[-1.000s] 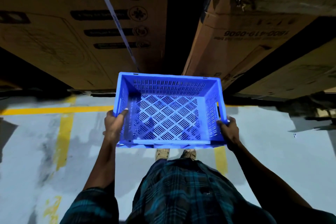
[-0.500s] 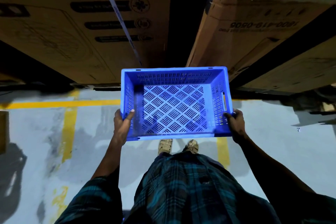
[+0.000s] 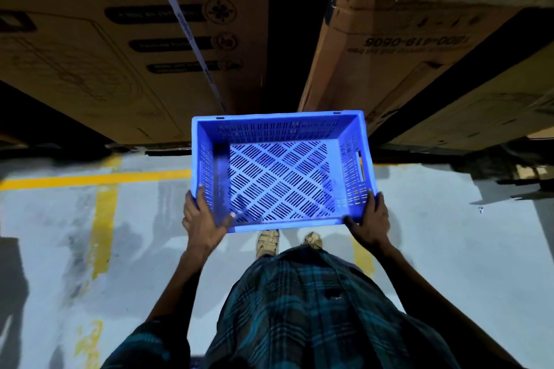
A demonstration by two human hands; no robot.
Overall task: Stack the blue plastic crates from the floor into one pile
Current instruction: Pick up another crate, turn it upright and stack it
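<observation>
Fingers of the left hand [image 3: 204, 223] are wrapped around the near left corner of the blue crate [image 3: 280, 168], thumb lying inside along the near wall; fingers of the right hand [image 3: 371, 219] are closed over the near right corner, thumb along the near rim. The crate is held level and open side up, clear of the grey floor [image 3: 449, 249], above the person's sandalled feet [image 3: 268, 243]. Large cardboard boxes [image 3: 120, 39] stand beyond it.

Left hand [image 3: 204, 223] and right hand [image 3: 373, 220] are gripping the blue crate's [image 3: 280, 171] near corners; cardboard boxes [image 3: 120, 39] are looming beyond.
</observation>
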